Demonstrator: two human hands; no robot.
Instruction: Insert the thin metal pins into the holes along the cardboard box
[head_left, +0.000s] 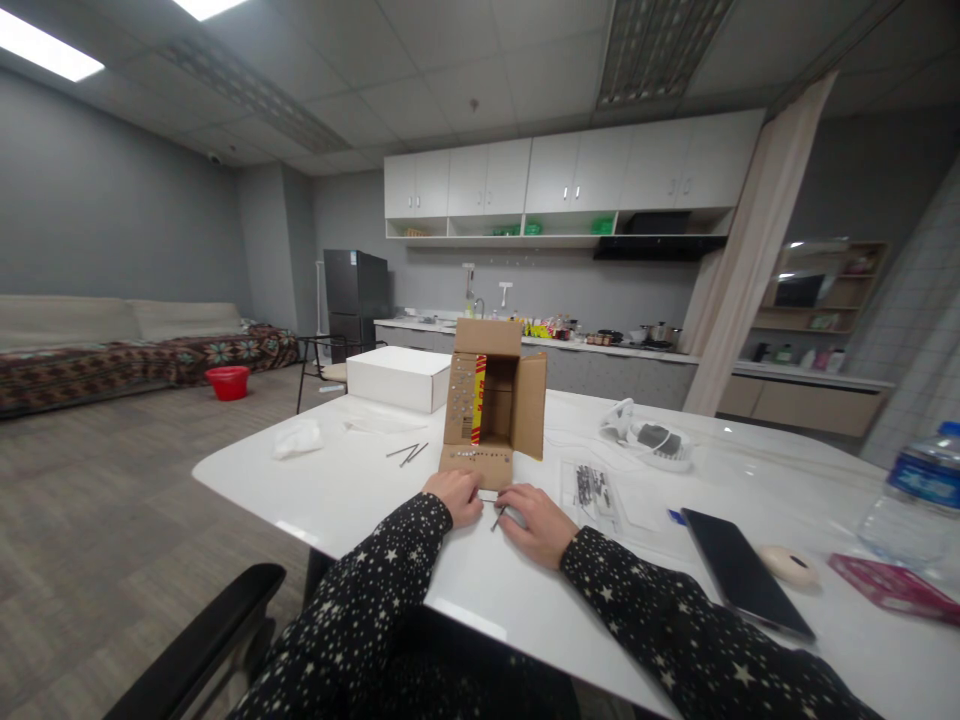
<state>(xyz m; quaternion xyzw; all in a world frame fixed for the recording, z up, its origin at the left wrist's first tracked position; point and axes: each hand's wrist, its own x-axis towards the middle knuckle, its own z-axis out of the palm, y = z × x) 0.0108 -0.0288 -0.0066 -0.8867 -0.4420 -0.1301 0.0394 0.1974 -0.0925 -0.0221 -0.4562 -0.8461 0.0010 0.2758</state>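
An open cardboard box lies on its side on the white table, its flaps spread and its front flap flat toward me. My left hand rests knuckles-up at that front flap, fingers curled closed; what they hold is hidden. My right hand sits just right of it, fingers pinched on a thin dark metal pin. Both sleeves are black with white stars.
Loose thin pins lie left of the box, a clear bag of small parts to its right. Behind stand a white box and crumpled tissue. A dark phone, water bottle and pink packet lie right.
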